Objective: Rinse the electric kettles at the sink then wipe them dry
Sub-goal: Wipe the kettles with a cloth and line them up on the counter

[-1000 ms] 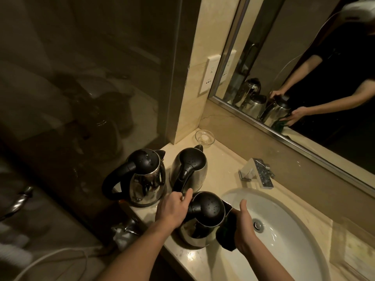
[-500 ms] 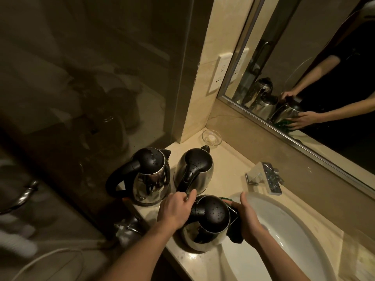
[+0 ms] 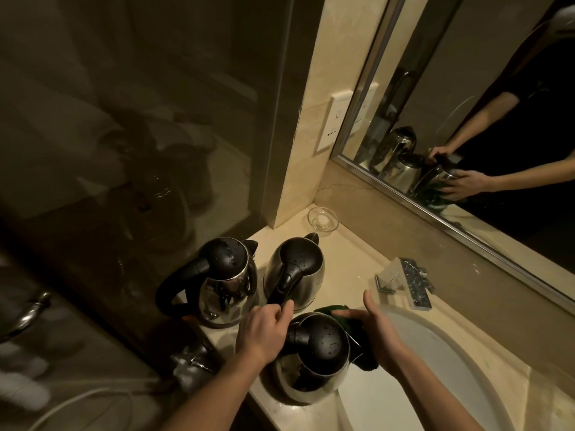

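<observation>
The nearest kettle point(image 3: 320, 343) was found standing at the front edge of the counter point(image 3: 348, 253), just beside the left rim of the sink point(image 3: 435, 353). Its handle was gripped by the left hand point(image 3: 264, 331), fingers curled round it. A dark green cloth point(image 3: 329, 308) was pressed against the kettle's sink-side wall by the right hand point(image 3: 373, 328). Its fingers appeared mostly straight, though dim light left this uncertain. Behind, a second kettle point(image 3: 230, 275) and a third kettle point(image 3: 298, 272) were set side by side, droplets noted on their lids.

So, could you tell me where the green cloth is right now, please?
In the head view, lower centre, the green cloth is under the right hand, pressed against the nearest kettle beside the sink.
</observation>
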